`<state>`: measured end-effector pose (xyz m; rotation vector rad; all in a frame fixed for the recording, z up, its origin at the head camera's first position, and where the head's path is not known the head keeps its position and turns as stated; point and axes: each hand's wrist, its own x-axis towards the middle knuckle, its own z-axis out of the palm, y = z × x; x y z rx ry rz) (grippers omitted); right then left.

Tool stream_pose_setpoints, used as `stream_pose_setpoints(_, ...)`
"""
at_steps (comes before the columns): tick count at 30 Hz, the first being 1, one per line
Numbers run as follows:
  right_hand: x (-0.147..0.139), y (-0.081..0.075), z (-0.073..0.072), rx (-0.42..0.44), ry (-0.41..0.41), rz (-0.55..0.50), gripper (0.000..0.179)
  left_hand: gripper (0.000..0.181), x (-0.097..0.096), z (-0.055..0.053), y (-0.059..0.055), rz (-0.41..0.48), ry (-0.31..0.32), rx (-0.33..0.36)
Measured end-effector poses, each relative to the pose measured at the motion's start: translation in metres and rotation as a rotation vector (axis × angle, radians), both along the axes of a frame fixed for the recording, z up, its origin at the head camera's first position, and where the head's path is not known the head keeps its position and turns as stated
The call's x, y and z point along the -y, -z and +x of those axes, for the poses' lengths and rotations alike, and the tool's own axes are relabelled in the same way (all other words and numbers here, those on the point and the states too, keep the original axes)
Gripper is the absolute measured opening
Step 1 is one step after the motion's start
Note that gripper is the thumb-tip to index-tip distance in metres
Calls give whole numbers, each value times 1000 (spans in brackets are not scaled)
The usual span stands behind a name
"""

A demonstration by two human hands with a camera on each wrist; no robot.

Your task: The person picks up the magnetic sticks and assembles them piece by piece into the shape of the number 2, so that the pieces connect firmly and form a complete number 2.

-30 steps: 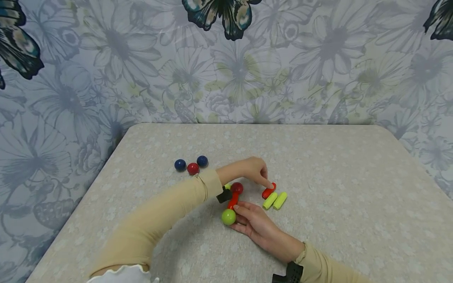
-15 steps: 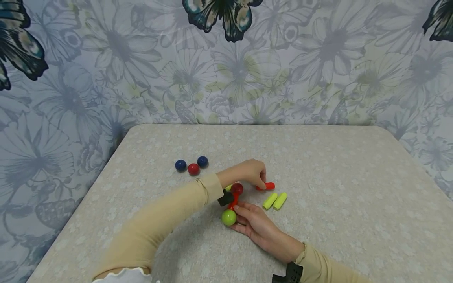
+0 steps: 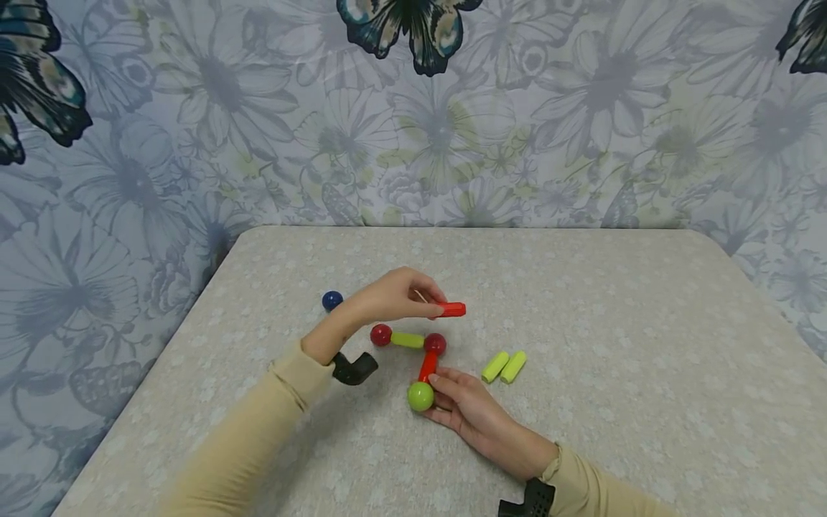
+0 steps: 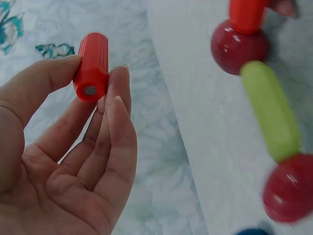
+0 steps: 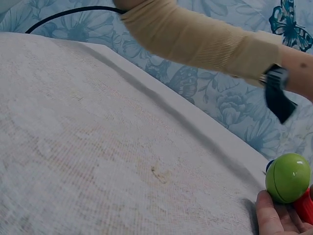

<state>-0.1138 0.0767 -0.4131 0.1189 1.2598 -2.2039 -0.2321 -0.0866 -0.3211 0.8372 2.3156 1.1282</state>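
My left hand (image 3: 399, 294) pinches a red magnetic rod (image 4: 93, 68) between thumb and fingertips, above the table; a round metal disc shows in the rod's end. Below it lies a joined chain: a dark red ball (image 3: 381, 334), a yellow-green rod (image 3: 408, 340), a second dark red ball (image 3: 436, 345), a red rod (image 3: 428, 366) and a green ball (image 3: 421, 396). My right hand (image 3: 468, 413) holds the chain's near end, with its thumb on the red rod beside the green ball and fingers behind. The green ball (image 5: 287, 178) also shows in the right wrist view.
Two loose yellow-green rods (image 3: 504, 367) lie side by side right of the chain. A dark blue ball (image 3: 332, 300) is partly behind the left wrist; the arm covers the area beside it. The patterned table (image 3: 614, 323) ends at a papered wall.
My left hand has picked up the loose red rod from near the yellow-green rods and carried it left, over the chain. My right hand stays in place.
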Motion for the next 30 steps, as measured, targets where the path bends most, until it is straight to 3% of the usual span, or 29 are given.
stream_pose_setpoints(5,0,2,0,-19,2,7,46,18,43,21,11,108,-12,81)
stream_pose_setpoints(12,1,3,-1,-13,21,33,48,22,80,42,43,125,-46,82)
stream_pose_setpoints(16,1,3,0,-15,23,47,51,21,86,50,58,148,-29,156)
stream_pose_setpoints(20,1,3,0,-21,20,51,51,19,85,56,66,172,3,208)
stream_pose_setpoints(30,2,1,3,-41,-6,43,63,16,76,62,72,203,46,174)
